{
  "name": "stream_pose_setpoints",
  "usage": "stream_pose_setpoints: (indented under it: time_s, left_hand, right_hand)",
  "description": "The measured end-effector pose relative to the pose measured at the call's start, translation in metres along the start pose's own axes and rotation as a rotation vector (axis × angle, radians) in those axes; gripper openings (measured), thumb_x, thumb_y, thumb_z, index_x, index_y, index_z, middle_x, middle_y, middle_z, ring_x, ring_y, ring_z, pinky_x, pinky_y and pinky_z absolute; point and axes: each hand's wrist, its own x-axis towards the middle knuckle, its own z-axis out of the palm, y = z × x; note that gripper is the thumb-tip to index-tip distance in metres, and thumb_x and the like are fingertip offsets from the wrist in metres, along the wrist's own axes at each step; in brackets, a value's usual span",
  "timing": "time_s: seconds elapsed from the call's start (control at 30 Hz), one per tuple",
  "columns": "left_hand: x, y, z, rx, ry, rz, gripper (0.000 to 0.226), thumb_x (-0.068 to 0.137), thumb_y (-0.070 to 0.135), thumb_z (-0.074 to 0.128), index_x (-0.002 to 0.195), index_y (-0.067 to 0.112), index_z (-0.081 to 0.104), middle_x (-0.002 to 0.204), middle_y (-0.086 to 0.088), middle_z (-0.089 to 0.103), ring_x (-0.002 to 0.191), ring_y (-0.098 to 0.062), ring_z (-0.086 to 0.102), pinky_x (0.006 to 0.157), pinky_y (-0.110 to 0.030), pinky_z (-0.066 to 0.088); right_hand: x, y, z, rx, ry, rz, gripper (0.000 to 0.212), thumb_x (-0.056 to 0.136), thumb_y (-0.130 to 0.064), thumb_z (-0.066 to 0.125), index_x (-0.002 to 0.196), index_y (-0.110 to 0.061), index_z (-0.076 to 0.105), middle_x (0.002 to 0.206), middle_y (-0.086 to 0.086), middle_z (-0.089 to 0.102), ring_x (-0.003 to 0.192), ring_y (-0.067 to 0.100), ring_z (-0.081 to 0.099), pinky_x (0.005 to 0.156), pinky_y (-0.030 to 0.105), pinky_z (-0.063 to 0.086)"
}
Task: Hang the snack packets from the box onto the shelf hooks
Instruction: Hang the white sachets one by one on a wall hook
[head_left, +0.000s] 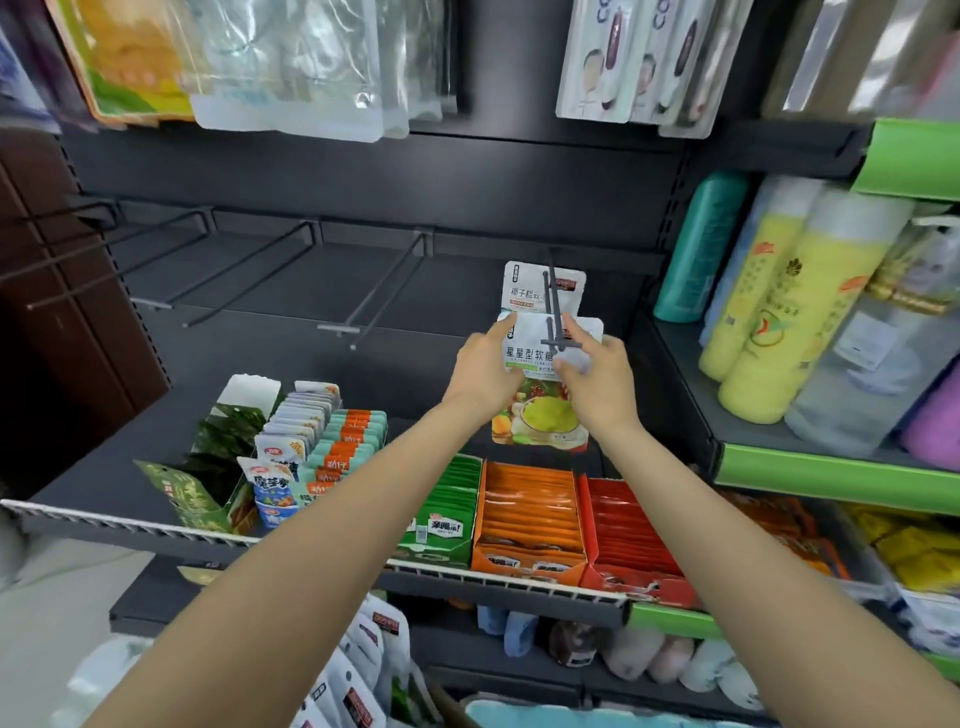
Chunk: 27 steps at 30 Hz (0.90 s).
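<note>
Both hands hold a white snack packet printed with fruit and a green drink (540, 410) at the front end of a grey metal shelf hook (555, 306). The left hand (485, 371) grips its upper left edge, fingers curled round it; the right hand (597, 376) pinches its upper right corner beside the hook's crossbar. A second white packet (524, 288) hangs behind on the same hook. Bare hooks (384, 283) project to the left, above a dark shelf (363, 353) carrying orange and red snack cartons (530, 519).

Def a shop, convenience store prob. Dark metal shelf (311, 535) w/ peg hooks (384, 280), display boxes (530, 525) full of snack sachets, hanging packets (291, 67) up top, bottles (779, 306) next bay.
</note>
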Motion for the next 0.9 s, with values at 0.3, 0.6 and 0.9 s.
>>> stream_pose_setpoints:
  time_s: [0.3,0.6,0.9]
  left_hand:
    - [0.081,-0.002,0.020,0.000,-0.018,-0.069,0.069,0.092,0.016,0.055,0.151,0.018,0.019,0.138,-0.016,0.042,0.129,-0.030,0.040,0.099,-0.028,0.034]
    - [0.113,0.001,0.027,-0.015,-0.009,-0.120,0.076,0.088,0.015,0.061,0.151,0.019,0.018,0.144,-0.014,0.035,0.128,-0.030,0.042,0.098,-0.028,0.035]
    - [0.073,0.000,0.015,-0.019,0.129,-0.092,0.045,0.087,0.003,0.052,0.131,0.011,0.050,0.125,-0.015,0.053,0.109,-0.027,0.056,0.094,-0.028,0.041]
  right_hand:
    - [0.084,0.026,0.025,0.004,-0.063,-0.006,0.060,0.091,0.000,0.053,0.143,-0.024,0.037,0.143,0.016,0.031,0.131,0.027,0.036,0.106,0.025,0.028]
    - [0.119,0.036,0.037,0.066,-0.085,0.054,0.062,0.094,-0.004,0.051,0.145,-0.031,0.031,0.147,0.011,0.025,0.132,0.027,0.040,0.112,0.034,0.031]
    - [0.086,0.026,0.025,0.067,-0.018,0.070,0.052,0.091,-0.005,0.056,0.140,-0.016,0.043,0.141,0.011,0.033,0.127,0.022,0.042,0.109,0.029,0.034]
